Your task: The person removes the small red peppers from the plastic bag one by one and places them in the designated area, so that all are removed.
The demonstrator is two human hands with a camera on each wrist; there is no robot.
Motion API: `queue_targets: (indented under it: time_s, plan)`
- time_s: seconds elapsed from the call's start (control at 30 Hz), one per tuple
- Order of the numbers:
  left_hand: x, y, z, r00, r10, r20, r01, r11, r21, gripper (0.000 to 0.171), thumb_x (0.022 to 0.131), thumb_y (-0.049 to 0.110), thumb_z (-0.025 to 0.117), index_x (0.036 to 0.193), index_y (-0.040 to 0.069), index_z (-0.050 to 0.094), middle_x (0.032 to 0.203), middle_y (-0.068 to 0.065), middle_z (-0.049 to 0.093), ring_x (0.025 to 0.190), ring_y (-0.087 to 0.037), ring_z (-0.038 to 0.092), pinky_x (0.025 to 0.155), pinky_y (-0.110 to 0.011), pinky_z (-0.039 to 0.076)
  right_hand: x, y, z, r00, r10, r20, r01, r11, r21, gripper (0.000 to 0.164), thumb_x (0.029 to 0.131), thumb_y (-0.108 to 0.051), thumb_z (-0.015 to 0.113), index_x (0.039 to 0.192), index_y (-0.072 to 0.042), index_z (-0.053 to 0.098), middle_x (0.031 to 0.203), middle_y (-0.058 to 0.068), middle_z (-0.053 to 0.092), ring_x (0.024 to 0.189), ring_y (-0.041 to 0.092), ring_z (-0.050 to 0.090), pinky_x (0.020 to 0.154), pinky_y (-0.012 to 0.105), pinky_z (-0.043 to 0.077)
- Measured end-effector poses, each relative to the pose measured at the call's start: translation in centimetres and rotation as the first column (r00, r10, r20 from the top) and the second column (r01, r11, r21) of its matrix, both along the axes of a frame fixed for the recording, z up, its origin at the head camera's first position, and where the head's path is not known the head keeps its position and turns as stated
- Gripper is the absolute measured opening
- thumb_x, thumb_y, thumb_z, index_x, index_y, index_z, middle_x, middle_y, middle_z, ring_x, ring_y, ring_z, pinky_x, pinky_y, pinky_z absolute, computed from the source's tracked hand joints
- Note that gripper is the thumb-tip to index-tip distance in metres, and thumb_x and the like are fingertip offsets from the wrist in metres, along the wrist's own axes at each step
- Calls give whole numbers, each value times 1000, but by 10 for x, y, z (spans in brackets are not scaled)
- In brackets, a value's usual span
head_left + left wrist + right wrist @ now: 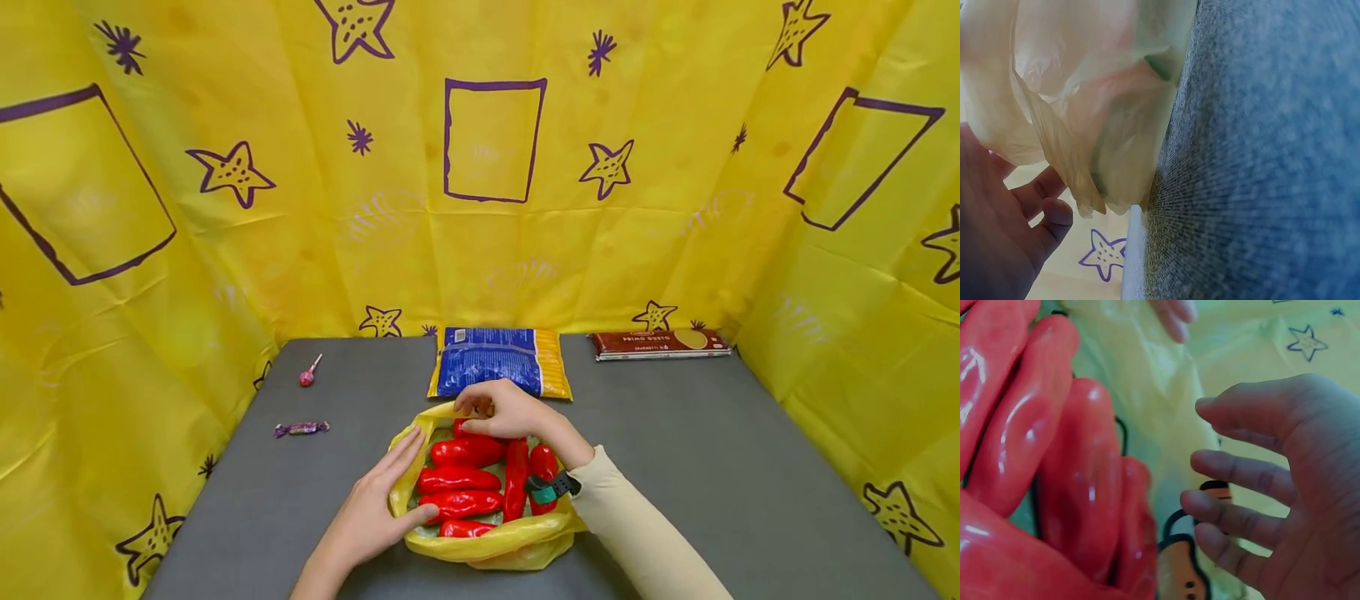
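Several long, glossy red peppers [459, 504] lie inside a yellow plastic bag [487, 554] whose mouth is spread wide. At the bag's left rim is my left hand [367, 504], its fingers extended along the plastic and the thumb over the peppers. In the left wrist view the bag [1085, 94] hangs in folds close to the fingers, with green and red showing through. My right hand [504, 410] is over the far rim. Seen from the right wrist, its spread, slightly bent fingers [1241, 475] hold nothing, beside the peppers [1079, 481].
Behind the bag lies a blue and yellow packet [487, 358]. A brown spaghetti pack [660, 343] is at the back right. To the left are a lollipop [307, 377] and a purple wrapped candy [302, 428]. Yellow patterned cloth [495, 250] surrounds the grey table [750, 483].
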State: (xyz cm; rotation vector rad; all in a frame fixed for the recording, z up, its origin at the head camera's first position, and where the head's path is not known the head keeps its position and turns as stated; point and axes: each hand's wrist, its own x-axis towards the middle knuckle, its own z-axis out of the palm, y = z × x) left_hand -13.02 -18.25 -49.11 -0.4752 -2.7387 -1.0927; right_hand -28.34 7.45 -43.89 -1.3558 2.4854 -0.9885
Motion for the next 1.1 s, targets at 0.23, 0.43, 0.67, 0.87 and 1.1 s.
queue_targets:
  time_s: [0.23,0.43,0.67,0.87,1.1]
  plan:
    - [-2,0,4,998,-5,69,7,1000,-24,109,80,63,85,169,26,33,174,1,32,152,-37,43,109,-68,46,-7,-3,-7,1000,-10,-13,10,1000,-20,21,96,-16,79,114,-7,78,105,8,78,85,14,66,79,31,58]
    - [0,0,5,992,-28,126,34,999,-43,114,76,69,85,168,27,33,174,10,28,155,-32,39,110,-66,47,-9,-3,-15,1000,-20,-6,20,1000,1,19,95,-15,79,113,-8,79,101,6,77,85,21,65,78,30,57]
    - [1,-1,2,982,-30,188,43,997,-68,118,73,72,84,169,27,31,175,8,27,154,-35,39,108,-68,47,-14,-5,-28,999,-13,-44,14,1000,22,20,92,-13,81,111,-8,79,98,5,75,89,29,65,81,37,57]
    - [2,-4,-1,979,-50,197,67,995,-80,120,74,74,83,169,22,31,176,5,26,154,-36,39,110,-68,46,-19,-5,-30,999,26,-48,-21,994,104,24,90,-11,80,114,-9,78,102,5,73,91,26,63,81,29,53]
    - [1,-4,-1,984,-56,170,70,995,-76,119,73,73,84,168,22,33,176,6,25,154,-37,39,112,-68,44,-26,-5,-23,997,58,-50,-46,978,202,28,91,-15,80,119,-11,77,110,3,75,93,22,63,83,25,52]
